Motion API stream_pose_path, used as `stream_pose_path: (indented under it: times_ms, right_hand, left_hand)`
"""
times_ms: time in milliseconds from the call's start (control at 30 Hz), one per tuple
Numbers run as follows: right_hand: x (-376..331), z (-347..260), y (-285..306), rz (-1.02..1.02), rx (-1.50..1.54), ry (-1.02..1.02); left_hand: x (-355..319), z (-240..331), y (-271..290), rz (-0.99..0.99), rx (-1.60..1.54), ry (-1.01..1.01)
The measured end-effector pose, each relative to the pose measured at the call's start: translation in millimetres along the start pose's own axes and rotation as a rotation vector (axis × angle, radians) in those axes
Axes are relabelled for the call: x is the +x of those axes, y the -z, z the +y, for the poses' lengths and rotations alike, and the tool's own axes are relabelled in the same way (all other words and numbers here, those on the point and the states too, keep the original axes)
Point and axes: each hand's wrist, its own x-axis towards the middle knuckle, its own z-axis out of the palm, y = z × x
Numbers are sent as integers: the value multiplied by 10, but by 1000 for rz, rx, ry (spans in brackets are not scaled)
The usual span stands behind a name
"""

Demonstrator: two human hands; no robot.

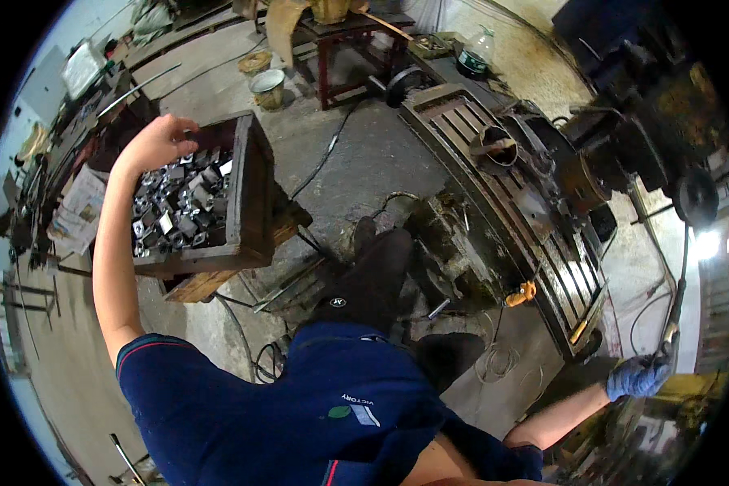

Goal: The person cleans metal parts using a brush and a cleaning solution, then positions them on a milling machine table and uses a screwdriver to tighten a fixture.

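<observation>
My bare left hand [162,143] is over the far left part of a wooden crate [249,182], its fingers loosely bent and apart, with nothing visible in them. Small dark and shiny metal pieces [188,198] fill the crate below it. Far to the right, my right hand [640,376] wears a blue glove and is closed around the lower end of a long machine lever [674,320]. Between my arms and the lever stands a machine with a long slotted metal table [535,243]. A round metal fixture [494,147] is on that table.
An orange-yellow control [521,294] hangs at the table's near edge. A brush [583,324] lies at its right end. Cables [267,360] run over the floor. Behind are a bucket [267,87], a dark red stand [324,77] and a large plastic bottle [476,53].
</observation>
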Motion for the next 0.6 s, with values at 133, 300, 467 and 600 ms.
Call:
stream_pose_path:
  times_ms: [133,300,467,600]
  right_hand:
    - [114,47,-43,57,507,-262]
    - [234,322,-18,-61,373,-237]
    - [353,794,64,-31,466,-346]
    - [730,662,100,37,-769,516]
  left_hand:
    - [-76,-172,-296,-41,-25,164]
    - [194,-240,-562,39,320,171]
    - [147,-367,-667,118,387,56]
    - [5,-510,-619,234,353,53]
